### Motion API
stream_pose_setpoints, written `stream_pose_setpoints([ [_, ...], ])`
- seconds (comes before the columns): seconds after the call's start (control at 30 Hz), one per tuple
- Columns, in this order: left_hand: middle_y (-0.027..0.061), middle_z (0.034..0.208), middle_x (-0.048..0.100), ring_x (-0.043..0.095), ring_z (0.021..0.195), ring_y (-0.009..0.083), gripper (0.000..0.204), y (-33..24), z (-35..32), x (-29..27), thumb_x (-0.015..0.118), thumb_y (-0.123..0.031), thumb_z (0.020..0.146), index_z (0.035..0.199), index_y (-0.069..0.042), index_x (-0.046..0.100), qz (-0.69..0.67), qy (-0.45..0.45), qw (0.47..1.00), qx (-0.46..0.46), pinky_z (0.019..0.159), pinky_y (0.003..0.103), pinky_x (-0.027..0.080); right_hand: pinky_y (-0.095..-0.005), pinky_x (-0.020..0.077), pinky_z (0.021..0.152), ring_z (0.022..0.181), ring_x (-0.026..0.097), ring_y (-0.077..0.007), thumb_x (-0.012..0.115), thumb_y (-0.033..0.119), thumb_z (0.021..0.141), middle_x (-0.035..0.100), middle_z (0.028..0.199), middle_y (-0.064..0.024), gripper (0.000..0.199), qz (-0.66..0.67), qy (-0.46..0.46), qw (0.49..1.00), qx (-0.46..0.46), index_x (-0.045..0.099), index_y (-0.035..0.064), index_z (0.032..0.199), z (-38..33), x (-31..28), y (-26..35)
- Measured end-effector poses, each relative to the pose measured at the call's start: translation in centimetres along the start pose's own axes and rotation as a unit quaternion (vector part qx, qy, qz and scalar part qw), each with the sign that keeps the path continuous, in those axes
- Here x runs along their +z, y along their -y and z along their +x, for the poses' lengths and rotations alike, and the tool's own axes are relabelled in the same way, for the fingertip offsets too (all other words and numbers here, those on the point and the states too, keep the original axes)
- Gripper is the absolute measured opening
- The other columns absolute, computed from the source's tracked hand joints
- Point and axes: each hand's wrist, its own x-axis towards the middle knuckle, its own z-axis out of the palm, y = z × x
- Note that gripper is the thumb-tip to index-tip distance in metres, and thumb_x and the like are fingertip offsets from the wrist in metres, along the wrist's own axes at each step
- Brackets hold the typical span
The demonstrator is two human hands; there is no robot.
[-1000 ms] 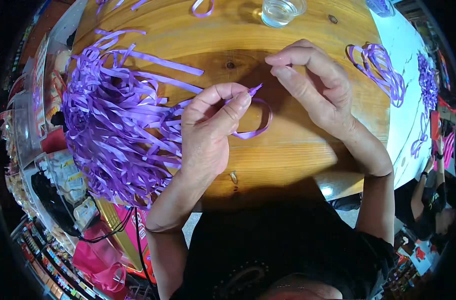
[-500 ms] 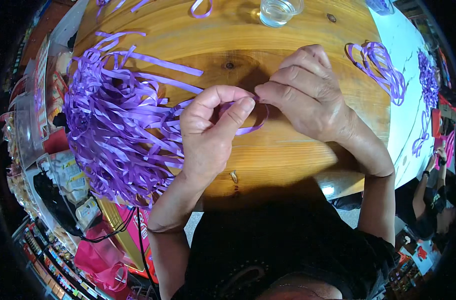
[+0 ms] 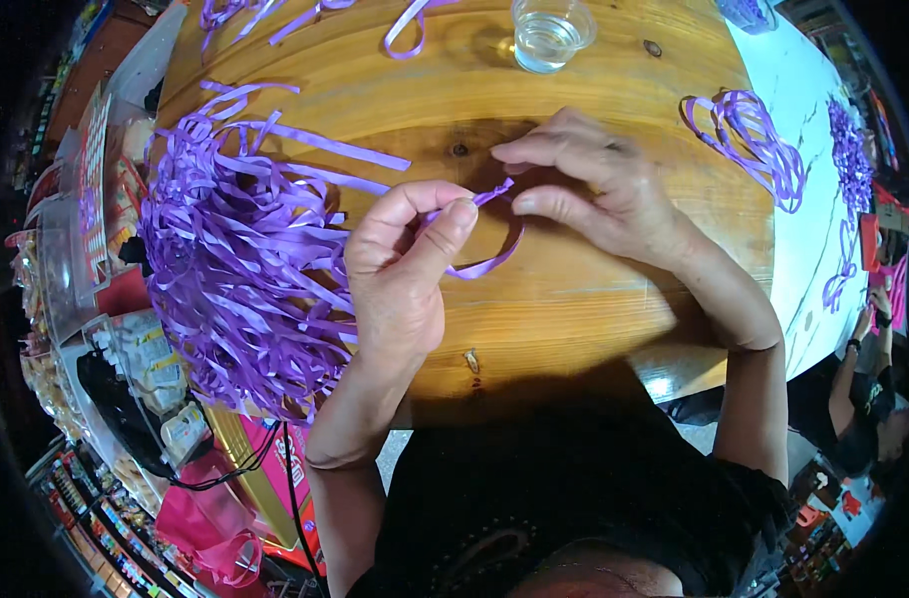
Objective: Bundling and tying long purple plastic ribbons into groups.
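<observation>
Between thumb and forefinger my left hand (image 3: pixel 400 264) pinches a purple ribbon (image 3: pixel 492 262). A short twisted end of it sticks out to the right past the thumb, and a loop hangs below. My right hand (image 3: pixel 599 189) is just right of that end, thumb and fingers apart, with nothing visible between them. A big heap of purple ribbons (image 3: pixel 245 269) lies on the table to the left of my left hand, several strands reaching toward it.
The wooden table (image 3: pixel 574 319) carries a clear plastic cup (image 3: pixel 551 38) of liquid at the far side and a looped purple ribbon bundle (image 3: pixel 749 145) at right. Packaged goods (image 3: pixel 146 349) crowd the left edge. Another person (image 3: pixel 853 389) works at far right.
My right hand has let go of the ribbon's end and spread its fingers. The twisted end now shows. My left hand has shifted slightly left, still pinching.
</observation>
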Motion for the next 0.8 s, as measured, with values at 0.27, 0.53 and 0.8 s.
stream_pose_setpoints([
  [0.27, 0.003, 0.088, 0.061, 0.052, 0.077, 0.0059, 0.01, -2.2, -2.0, 1.9, 0.062, 0.002, 0.083, 0.093, 0.001, 0.061, -0.032, 0.051, 0.998, 0.021, 0.067, 0.018, 0.041, -0.0439, 0.041, 0.09, 0.103, 0.054, -0.0309, 0.077, 0.018, 0.069, 0.058, 0.114, -0.0133, 0.057, 0.07, 0.07, 0.995, 0.001, 0.053, 0.0053, 0.12, 0.2, 2.9, 2.3],
  [0.53, 0.0049, 0.086, 0.057, 0.045, 0.066, 0.0093, 0.012, -6.5, -2.2, -1.0, 0.063, -0.006, 0.083, 0.094, -0.002, 0.058, -0.071, 0.023, 0.98, 0.183, 0.059, 0.023, 0.035, -0.0334, 0.0495, 0.07, 0.081, 0.064, -0.0236, 0.068, 0.007, 0.08, 0.066, 0.09, -0.0116, 0.026, 0.304, 0.183, 0.932, 0.069, 0.063, 0.0011, 0.105, -1.3, 1.1, 3.6],
  [0.8, -0.0006, 0.073, 0.043, 0.029, 0.057, 0.0078, 0.004, -8.9, -1.5, -5.7, 0.056, -0.001, 0.085, 0.088, -0.001, 0.054, -0.168, -0.01, 0.967, 0.193, 0.051, 0.024, 0.024, -0.0269, 0.0493, 0.075, 0.085, 0.062, -0.0159, 0.063, 0.002, 0.083, 0.063, 0.093, -0.0084, 0.023, 0.25, 0.02, 0.936, 0.246, 0.062, -0.0011, 0.106, -4.4, -5.0, 2.3],
])
